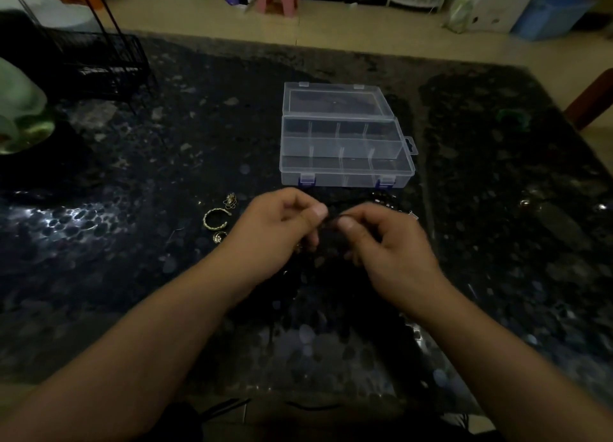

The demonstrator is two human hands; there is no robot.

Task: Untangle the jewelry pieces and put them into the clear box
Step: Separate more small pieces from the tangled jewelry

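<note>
1. Clear plastic makes up the box [345, 149], which stands open on the dark speckled table [132, 242], its lid laid back on the far side and its divided compartments showing nothing inside. No brand, label or writing can be read on it; two blue latches sit on its near edge.
2. Left hand [275, 232] hovers just in front of the box, thumb and forefinger pinched together on a thin dark strand [331, 217], the other fingers curled under.
3. Right hand [384, 242] sits close beside it, its grip likewise a thumb-and-forefinger pinch on the same strand; the two pinches nearly meet.
4. What the strand belongs to is too dark to tell; a dark tangle seems to hang beneath the hands.
5. A gold twisted bangle [217, 218] lies on the table left of the left hand, with a small gold ring [220, 237] just nearer and a small gold wire piece [230, 200] just beyond it.
6. A dark beaded piece [383, 198] lies just past the right hand, near the box's right latch.
7. A black wire rack [99, 63] stands at the far left of the table.
</note>
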